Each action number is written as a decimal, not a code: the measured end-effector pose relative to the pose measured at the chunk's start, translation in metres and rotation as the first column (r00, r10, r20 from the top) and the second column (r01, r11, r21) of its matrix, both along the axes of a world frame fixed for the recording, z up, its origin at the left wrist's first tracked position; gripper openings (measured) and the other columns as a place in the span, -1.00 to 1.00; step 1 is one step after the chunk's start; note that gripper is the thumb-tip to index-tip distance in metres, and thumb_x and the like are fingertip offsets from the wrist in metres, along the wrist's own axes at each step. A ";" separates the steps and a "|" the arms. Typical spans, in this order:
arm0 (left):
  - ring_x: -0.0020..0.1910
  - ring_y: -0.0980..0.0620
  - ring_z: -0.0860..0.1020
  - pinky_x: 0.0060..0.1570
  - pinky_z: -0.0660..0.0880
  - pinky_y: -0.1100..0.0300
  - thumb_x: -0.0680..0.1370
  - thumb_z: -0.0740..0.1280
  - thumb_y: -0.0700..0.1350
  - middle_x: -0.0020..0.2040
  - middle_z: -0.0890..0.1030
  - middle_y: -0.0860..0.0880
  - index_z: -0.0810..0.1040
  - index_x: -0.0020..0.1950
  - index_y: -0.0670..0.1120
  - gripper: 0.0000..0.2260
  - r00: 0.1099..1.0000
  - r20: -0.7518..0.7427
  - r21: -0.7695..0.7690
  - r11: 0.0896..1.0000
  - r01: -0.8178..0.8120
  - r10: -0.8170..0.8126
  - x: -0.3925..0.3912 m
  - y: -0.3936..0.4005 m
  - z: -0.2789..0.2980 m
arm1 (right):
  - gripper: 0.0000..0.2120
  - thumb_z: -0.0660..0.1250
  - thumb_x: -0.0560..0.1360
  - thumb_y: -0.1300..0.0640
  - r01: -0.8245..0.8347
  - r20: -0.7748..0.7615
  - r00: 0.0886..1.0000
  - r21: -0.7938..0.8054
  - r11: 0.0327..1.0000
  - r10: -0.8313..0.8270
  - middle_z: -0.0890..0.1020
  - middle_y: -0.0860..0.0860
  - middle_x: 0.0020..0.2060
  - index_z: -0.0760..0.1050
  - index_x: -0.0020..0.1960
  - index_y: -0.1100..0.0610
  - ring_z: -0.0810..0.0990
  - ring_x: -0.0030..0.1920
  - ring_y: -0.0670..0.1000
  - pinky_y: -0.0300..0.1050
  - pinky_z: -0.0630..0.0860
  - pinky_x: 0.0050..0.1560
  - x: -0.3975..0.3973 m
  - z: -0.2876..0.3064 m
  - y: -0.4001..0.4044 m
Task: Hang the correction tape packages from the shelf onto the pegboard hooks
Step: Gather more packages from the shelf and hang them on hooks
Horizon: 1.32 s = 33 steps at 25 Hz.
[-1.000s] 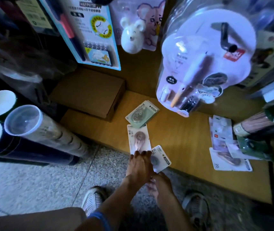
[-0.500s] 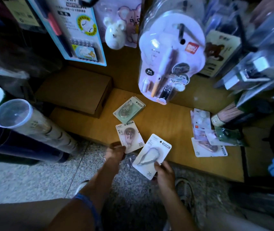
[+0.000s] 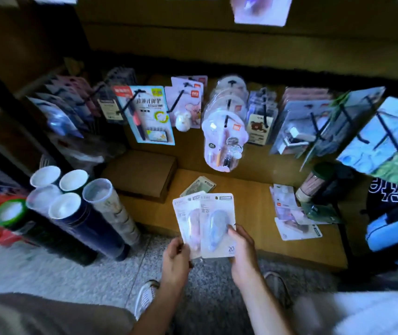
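Standing at the far left, a cluster of capped tubes [image 3: 82, 213] leans on the floor beside the wooden shelf [image 3: 253, 213]. Next over, the left hand [image 3: 176, 259] pinches the lower edge of the pink correction tape package [image 3: 188, 221], and the right hand [image 3: 242, 250] grips the blue correction tape package [image 3: 217, 226], thumb on its blister; the two cards overlap, long axes upright, above the shelf's front edge. One green package [image 3: 199, 186] lies flat on the shelf behind them, more packages [image 3: 290, 213] to the right. The pegboard hooks [image 3: 227, 112] stand up and away from both hands, about equally near each. Half a second ago only the right hand had a card lifted; the left was just reaching the pink one on the shelf.
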<state>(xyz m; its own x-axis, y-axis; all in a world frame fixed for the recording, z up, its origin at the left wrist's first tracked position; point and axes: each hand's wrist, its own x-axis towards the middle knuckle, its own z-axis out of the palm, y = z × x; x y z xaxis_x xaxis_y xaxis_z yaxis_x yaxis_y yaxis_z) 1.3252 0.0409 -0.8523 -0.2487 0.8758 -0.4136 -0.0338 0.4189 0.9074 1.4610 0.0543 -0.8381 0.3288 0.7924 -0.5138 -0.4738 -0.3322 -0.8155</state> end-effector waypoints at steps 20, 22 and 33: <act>-0.12 -0.13 0.67 -0.41 0.63 0.17 0.59 0.22 -0.29 0.01 0.71 -0.15 0.64 0.08 -0.08 -0.76 0.778 0.532 0.499 0.866 0.032 -0.335 0.046 0.018 0.298 | -0.76 0.23 0.61 0.23 0.027 0.145 0.981 0.549 0.835 -0.127 0.70 0.13 0.01 0.51 0.24 0.05 0.71 -0.21 0.19 -0.04 0.58 -0.50 0.048 0.274 -0.028; -0.16 -0.11 0.70 -0.39 0.64 0.17 0.59 0.22 -0.31 0.00 0.72 -0.15 0.63 0.10 -0.08 -0.75 0.753 0.566 0.494 0.869 0.017 -0.336 0.050 0.022 0.307 | -0.65 0.20 0.56 0.42 -0.038 0.148 0.987 0.579 0.814 -0.059 0.72 0.14 -0.02 0.53 0.18 0.06 0.72 -0.17 0.21 -0.04 0.61 -0.43 0.053 0.284 -0.029; -0.30 -0.02 0.71 -0.45 0.63 0.13 0.61 0.16 -0.33 -0.14 0.74 -0.08 0.60 0.11 -0.13 -0.74 0.714 0.590 0.489 0.870 0.053 -0.376 0.073 0.032 0.323 | -0.66 0.48 0.26 0.12 0.058 0.084 0.988 0.563 0.825 -0.127 0.73 0.19 -0.09 0.61 0.03 0.14 0.69 -0.21 0.18 -0.09 0.57 -0.50 0.087 0.314 -0.038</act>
<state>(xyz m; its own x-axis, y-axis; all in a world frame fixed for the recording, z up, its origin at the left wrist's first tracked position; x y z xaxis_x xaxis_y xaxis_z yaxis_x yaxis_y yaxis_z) 1.3986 0.0733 -0.5296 0.1577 0.9873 0.0164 -0.6350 0.0887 0.7674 1.5477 0.0163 -0.5245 0.4437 0.8947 0.0509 -0.3727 0.2359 -0.8975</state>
